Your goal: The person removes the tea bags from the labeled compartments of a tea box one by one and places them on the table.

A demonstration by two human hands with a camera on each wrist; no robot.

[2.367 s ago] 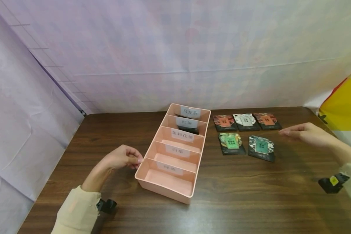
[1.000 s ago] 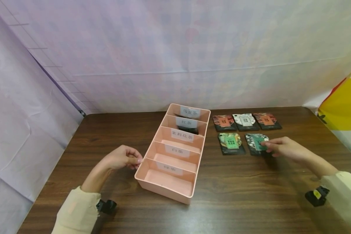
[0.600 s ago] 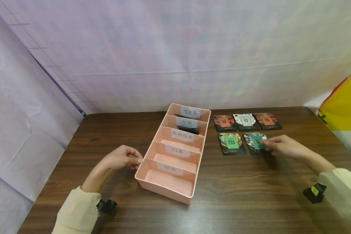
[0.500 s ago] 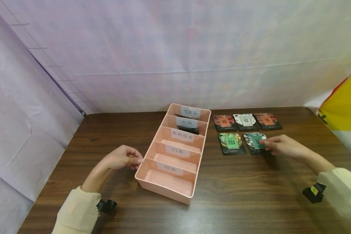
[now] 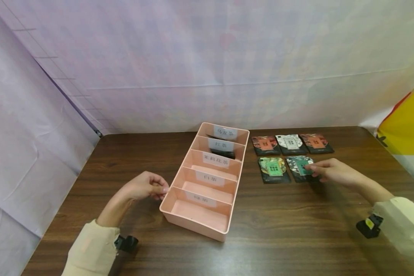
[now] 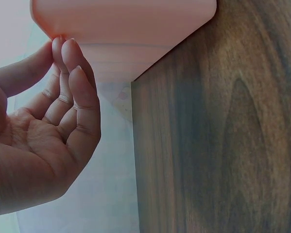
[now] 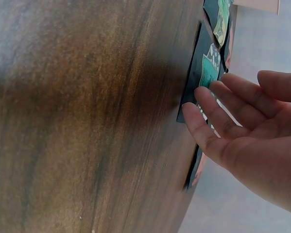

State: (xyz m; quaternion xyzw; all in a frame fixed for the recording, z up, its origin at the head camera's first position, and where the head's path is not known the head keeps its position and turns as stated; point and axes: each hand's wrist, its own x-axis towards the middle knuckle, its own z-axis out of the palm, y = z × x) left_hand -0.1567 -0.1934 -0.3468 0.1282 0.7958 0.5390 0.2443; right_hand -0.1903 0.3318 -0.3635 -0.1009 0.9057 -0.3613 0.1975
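Teal-labelled sachet [image 5: 299, 175] has been slid leftward and turned straighter by right hand [image 5: 334, 172]; now laid flat on table [image 5: 279, 230], right of pink tray [image 5: 193, 226], just beside yellow-green sachet [image 5: 274, 170]. Lower pair thus seems squared up. Sachet touched by nearly straight fingers, not clasped. Tray's left rim pinched by left hand [image 5: 145, 186]. Sachet's long axis aligned front to back, slightly skewed; patterned end pointed toward curtain [image 5: 227, 76], black end toward person.

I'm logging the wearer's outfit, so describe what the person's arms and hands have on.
The left hand and right hand are bare. The left sleeve and right sleeve are cream-coloured. Near each cuff is a small black device; the right one bears a yellow patch.
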